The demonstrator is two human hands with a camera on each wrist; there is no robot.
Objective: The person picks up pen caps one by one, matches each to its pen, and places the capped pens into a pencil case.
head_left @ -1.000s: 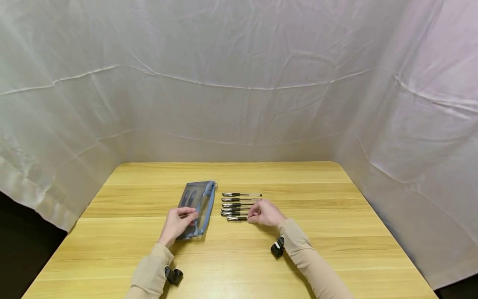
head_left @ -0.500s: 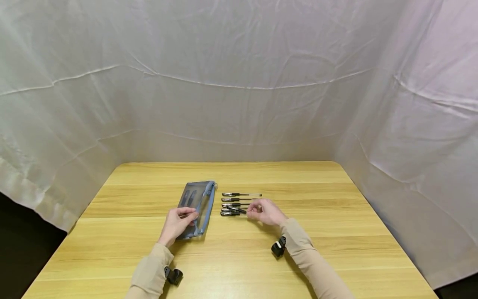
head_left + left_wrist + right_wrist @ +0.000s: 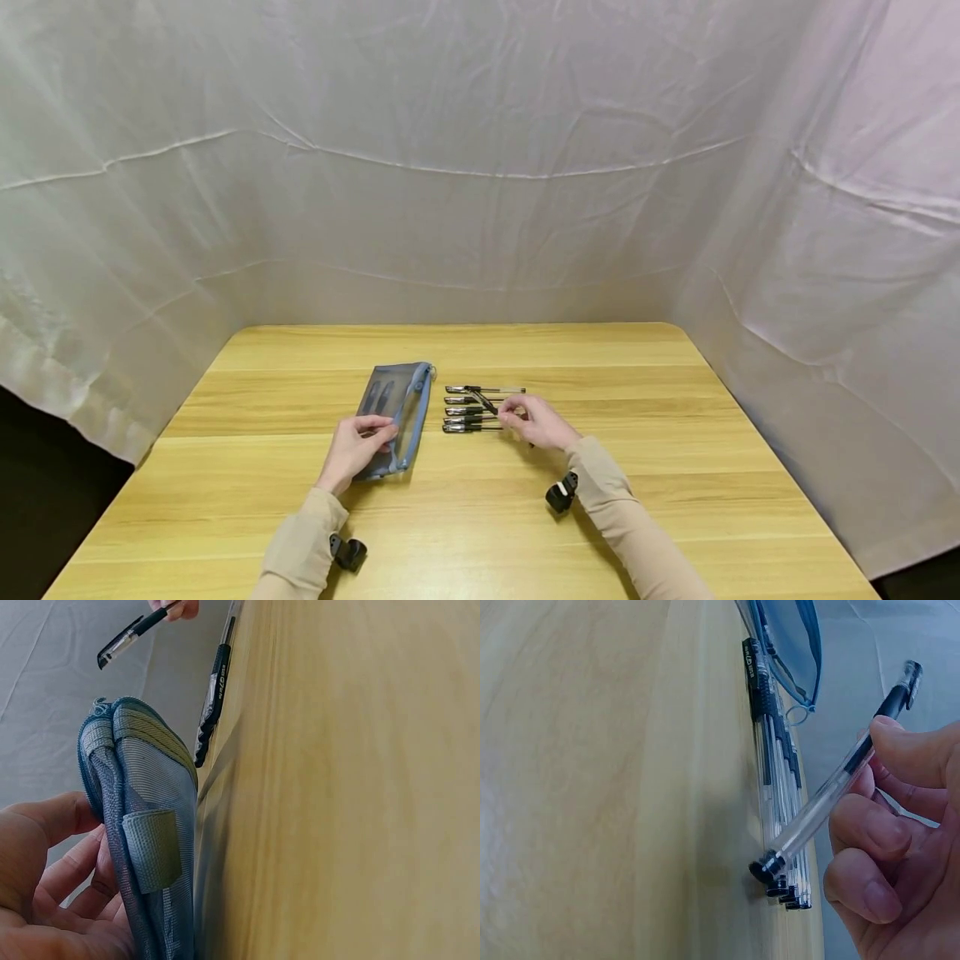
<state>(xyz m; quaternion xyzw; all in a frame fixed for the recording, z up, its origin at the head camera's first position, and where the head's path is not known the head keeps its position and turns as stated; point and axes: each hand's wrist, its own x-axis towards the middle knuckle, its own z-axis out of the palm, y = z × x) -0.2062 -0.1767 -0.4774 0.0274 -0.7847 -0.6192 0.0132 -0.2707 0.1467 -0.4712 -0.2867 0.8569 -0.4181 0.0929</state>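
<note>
In the head view a blue mesh zip pouch (image 3: 380, 408) lies left of centre, its blue-edged mouth facing right. My left hand (image 3: 356, 452) pinches the near part of that edge between thumb and fingers. Two dark, pen-like shapes (image 3: 386, 395) show through the mesh. My right hand (image 3: 538, 423) holds a clear-barrelled gel pen (image 3: 825, 799) with a black cap, lifted above the table and tilted. Below it, several similar pens (image 3: 459, 411) lie side by side in a row, caps toward the pouch; the hand hides some of their right ends.
The wooden table (image 3: 480, 517) stands against grey-white hanging cloth (image 3: 480, 225) at the back and both sides. Small black wrist cameras (image 3: 561, 493) sit on both sleeves. A metal ring (image 3: 799, 714) hangs at the pouch's zip end.
My right hand has picked up the nearest pen from the row, raised it and tilted its capped end away from me. The left hand and the pouch have stayed put.
</note>
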